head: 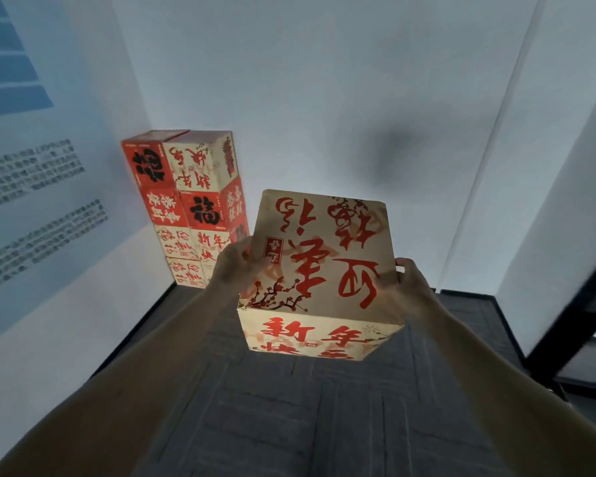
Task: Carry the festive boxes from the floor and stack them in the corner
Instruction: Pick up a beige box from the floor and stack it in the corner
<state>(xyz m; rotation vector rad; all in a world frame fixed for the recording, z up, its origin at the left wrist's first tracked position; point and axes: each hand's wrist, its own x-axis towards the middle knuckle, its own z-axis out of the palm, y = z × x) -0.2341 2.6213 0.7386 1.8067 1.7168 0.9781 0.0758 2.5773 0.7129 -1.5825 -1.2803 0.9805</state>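
The box (319, 270) was cream with red calligraphy and plum blossoms; the stack (190, 208) mixed red and cream.

We see two bare forearms, one from lower left of the frame, one from lower right. Left hand (235, 267) and right hand (409, 285) bare too.

A cream cardboard box (320, 263) with red calligraphy and a plum-branch print was held above the dark grey carpet floor (272, 425). The left hand (236, 265) gripped its left edge, with the thumb on the top face. The right hand (410, 287) gripped its right edge. In the far left corner of the floor, where two white walls (324, 80) met, a stack of red and cream printed boxes (186, 201) stood four layers high.
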